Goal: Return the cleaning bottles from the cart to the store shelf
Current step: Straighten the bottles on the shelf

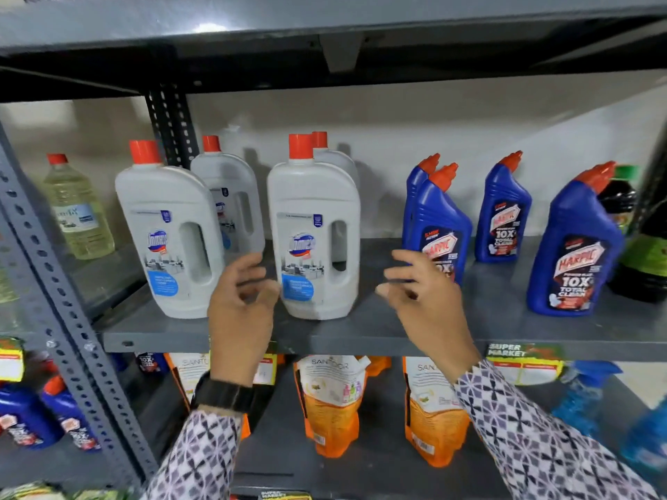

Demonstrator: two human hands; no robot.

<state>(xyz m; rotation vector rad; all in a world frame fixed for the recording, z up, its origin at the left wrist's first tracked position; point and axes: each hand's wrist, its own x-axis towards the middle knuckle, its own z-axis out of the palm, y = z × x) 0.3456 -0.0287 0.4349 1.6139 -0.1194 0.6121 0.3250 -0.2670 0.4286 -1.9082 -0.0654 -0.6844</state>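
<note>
Seemingly mid-restock: white Domex bottle [313, 232] stands on the shelf [397, 335], left hand [241, 304] at its 8 o'clock, right hand [426, 297] at 4, both half-open and empty; cart unseen, remainder unknown.

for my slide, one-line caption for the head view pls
Both hands, left and right, open and empty beside a white bottle on the grey shelf.

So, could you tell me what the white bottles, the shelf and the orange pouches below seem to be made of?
White bottles: likely opaque moulded plastic, matte, with a handle hole moulded through the body. Shelf: looks like grey painted metal, going by its punched uprights. Orange pouches: probably flexible plastic film, glossy and creased.
</note>
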